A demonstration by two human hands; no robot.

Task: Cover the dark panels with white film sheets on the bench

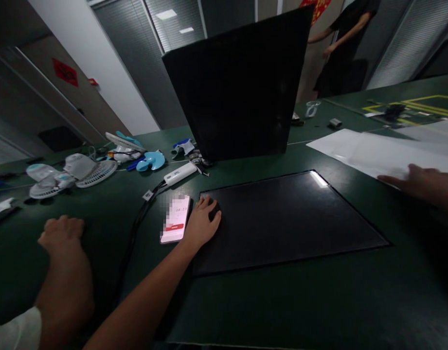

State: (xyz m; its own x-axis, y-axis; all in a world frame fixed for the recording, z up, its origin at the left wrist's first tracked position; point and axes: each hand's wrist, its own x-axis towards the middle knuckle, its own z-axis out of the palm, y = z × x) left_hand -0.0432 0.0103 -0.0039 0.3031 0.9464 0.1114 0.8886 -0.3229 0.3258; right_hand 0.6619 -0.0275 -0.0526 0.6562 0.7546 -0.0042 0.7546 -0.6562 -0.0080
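We see a black panel [282, 223] flat on the green table [318, 306], its long axis apparently left to right. It extends rightward from the left hand [202, 221], the nearer one, spread over its left edge; whether the right hand [428, 184] grips the white sheets [355, 150], we cannot tell.

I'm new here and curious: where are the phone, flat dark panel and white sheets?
Phone [177, 221]: head view, lit screen.
Flat dark panel [284, 224]: head view, middle of its top surface.
White sheets [377, 151]: head view, nearer sheet's surface.
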